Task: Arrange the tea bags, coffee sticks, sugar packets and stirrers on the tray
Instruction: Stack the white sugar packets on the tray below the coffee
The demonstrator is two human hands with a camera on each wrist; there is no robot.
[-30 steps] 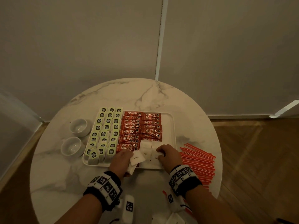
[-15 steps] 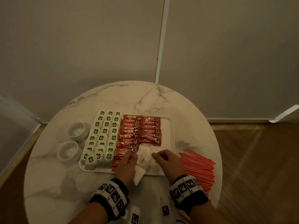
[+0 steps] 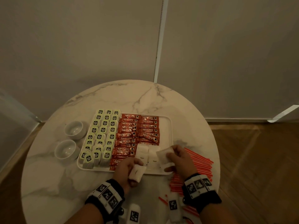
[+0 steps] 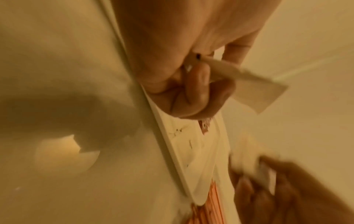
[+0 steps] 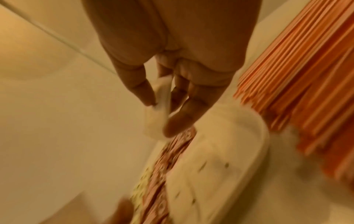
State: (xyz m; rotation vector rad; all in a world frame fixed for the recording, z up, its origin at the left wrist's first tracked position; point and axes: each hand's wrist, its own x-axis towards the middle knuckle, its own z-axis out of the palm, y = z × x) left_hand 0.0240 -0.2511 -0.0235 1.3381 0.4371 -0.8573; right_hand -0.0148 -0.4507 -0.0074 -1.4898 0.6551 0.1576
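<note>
A white tray (image 3: 168, 126) on the round marble table holds rows of green tea bags (image 3: 103, 131) on its left and red coffee sticks (image 3: 139, 131) in its middle. Two white sugar packets (image 3: 146, 155) lie at the tray's near right. My left hand (image 3: 129, 168) grips a small stack of sugar packets (image 3: 136, 172) at the tray's near edge; the left wrist view shows the stack (image 4: 247, 89) pinched. My right hand (image 3: 179, 157) pinches one sugar packet (image 3: 164, 155) above the tray's near right corner, seen also as the packet (image 5: 157, 115). Orange stirrers (image 3: 199, 162) lie on the table right of the tray.
Two white cups (image 3: 71, 139) stand left of the tray. The table (image 3: 48, 183) is set against a wall, with wooden floor on the right. A few loose stirrers (image 3: 163, 200) lie near the table's front edge.
My right hand has lifted one sugar packet from the left hand's stack and moved it right, over the tray's near right corner. The left hand drew back slightly with the stack.
</note>
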